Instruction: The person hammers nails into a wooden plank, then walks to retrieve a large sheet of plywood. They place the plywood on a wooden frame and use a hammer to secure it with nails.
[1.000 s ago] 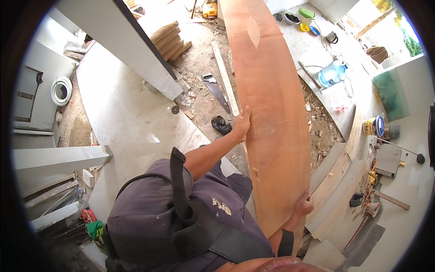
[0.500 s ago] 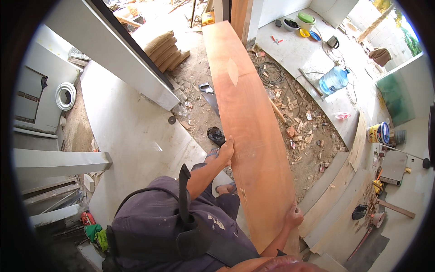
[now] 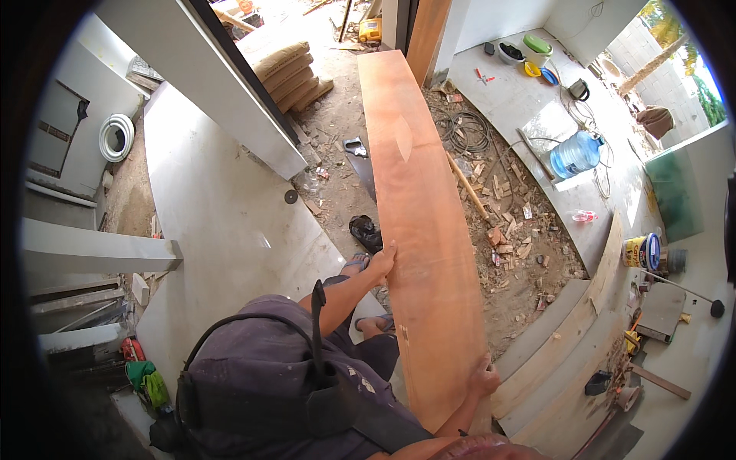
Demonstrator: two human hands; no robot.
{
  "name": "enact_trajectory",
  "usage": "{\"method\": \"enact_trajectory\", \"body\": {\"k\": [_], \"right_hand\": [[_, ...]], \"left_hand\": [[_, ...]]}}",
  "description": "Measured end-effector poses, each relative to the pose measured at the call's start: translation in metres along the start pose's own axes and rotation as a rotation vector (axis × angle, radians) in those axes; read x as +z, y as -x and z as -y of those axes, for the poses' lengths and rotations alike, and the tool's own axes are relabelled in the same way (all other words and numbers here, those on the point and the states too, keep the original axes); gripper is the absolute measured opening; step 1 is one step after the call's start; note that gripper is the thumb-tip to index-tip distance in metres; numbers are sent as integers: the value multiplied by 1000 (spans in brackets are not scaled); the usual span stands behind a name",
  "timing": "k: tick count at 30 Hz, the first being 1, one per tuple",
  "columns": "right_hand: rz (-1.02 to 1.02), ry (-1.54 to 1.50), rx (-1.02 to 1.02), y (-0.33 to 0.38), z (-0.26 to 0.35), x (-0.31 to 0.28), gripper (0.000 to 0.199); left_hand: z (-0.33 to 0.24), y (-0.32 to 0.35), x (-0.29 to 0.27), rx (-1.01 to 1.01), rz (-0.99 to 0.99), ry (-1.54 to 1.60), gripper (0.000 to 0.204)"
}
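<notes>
One long board (image 3: 429, 261) slants in front of the body (image 3: 261, 353) above the littered ground (image 3: 529, 264), its left edge grasped by the left hand (image 3: 386, 259), its right by the right hand (image 3: 484, 378), its near end partly covered by the right forearm (image 3: 461, 418), and it hides part of one saw (image 3: 362, 169).

Building site, unfinished interior; can't tell house or commercial. Evidence: bare dirt with rubble (image 3: 498, 239) at 3 o'clock, stacked brown bags (image 3: 285, 77) at 11, handsaw (image 3: 355, 147) at 12, coiled cable (image 3: 460, 142) between 1 and 2, loose boards (image 3: 553, 330) at 4, white pipe coil (image 3: 105, 138) at 10. Bucket (image 3: 635, 251) at 3, near the wall.
</notes>
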State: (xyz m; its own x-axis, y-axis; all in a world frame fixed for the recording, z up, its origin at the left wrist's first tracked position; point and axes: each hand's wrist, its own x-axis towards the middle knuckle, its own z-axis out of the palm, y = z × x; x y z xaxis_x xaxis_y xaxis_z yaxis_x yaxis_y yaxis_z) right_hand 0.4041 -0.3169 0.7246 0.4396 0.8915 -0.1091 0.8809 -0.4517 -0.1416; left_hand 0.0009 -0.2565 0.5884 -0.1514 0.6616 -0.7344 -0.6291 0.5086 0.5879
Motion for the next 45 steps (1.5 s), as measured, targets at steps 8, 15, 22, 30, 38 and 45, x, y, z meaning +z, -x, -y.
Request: {"method": "enact_trajectory", "body": {"k": [8, 15, 22, 30, 38, 45], "right_hand": [[-85, -116, -102, -59, -58, 226, 62], [8, -128, -86, -97, -81, 363, 65], [102, -237, -104, -113, -122, 492, 68], [2, -171, -109, -136, -113, 583, 58], [6, -250, -68, -149, -119, 619, 61], [-72, -298, 8, -139, -117, 591, 66]], "left_hand": [[79, -132, -65, -87, 121, -390, 59], [131, -254, -119, -97, 502, -881, 62], [164, -308, -148, 16, 581, -1164, 56], [162, -412, -210, 324, -43, -993, 72], [192, -499, -238, 31, 174, -170, 65], [199, -483, -227, 56, 163, -306, 81]]}}
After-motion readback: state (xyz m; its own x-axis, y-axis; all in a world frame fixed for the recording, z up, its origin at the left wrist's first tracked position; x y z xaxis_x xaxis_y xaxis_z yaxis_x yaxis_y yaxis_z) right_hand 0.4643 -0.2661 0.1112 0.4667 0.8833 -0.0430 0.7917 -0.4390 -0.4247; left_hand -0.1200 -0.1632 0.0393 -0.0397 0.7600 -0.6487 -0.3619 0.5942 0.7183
